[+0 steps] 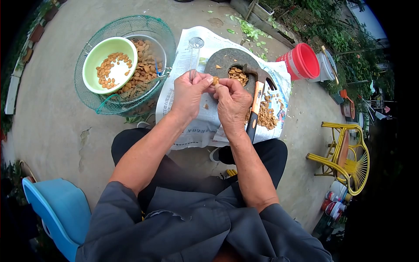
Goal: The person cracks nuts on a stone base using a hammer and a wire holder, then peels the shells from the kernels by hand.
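Observation:
My left hand (188, 94) is closed around the handle of a wire tool with a flat coiled end (196, 43), which points away from me. Its thumb and finger also meet my right hand (233, 102) at a small brown nut (215, 80), pinched between the fingertips of both hands. Just beyond is a round grey stone (224, 56) with a hollow full of cracked shells (238, 75). A hammer (256, 102) with an orange and black handle leans on the stone's right side, beside my right hand. More shell pieces (267, 115) lie on the newspaper (174, 105).
On the left, a pale green bowl (89, 72) of kernels sits over a green net basket (83, 98) holding whole brown nuts (146, 65). A red bucket (305, 61) stands back right, a yellow chair (340, 163) right, and a blue tub (65, 205) lower left.

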The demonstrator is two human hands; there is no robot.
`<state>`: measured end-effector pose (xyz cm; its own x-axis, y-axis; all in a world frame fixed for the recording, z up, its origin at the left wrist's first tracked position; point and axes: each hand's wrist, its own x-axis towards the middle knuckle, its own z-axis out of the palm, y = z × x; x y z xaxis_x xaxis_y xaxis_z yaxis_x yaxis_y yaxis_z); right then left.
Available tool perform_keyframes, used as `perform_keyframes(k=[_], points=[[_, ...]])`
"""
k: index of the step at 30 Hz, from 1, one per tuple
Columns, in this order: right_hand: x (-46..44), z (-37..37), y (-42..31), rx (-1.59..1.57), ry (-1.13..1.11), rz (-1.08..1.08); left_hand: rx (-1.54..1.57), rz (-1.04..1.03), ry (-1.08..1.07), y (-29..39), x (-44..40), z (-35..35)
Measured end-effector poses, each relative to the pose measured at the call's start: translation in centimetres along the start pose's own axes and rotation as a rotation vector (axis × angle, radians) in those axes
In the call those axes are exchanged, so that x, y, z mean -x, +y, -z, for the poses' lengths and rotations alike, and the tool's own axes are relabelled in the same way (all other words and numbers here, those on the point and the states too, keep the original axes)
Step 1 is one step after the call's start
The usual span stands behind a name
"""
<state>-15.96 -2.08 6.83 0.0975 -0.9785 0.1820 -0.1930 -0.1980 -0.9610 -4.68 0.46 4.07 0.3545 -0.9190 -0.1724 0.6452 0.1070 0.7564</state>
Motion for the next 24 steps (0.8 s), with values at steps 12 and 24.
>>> perform_keyframes(k=[12, 24], points=[[-1.3, 2.3, -0.6, -0.093, -0.17, -0.181, -0.116, -0.027, -0.092, 0.4, 0.1, -0.5], [-0.7, 2.3, -0.4, 0.141, -0.087, 0.101, 0.067, 0.129, -0.064, 0.4, 0.6, -0.8]])
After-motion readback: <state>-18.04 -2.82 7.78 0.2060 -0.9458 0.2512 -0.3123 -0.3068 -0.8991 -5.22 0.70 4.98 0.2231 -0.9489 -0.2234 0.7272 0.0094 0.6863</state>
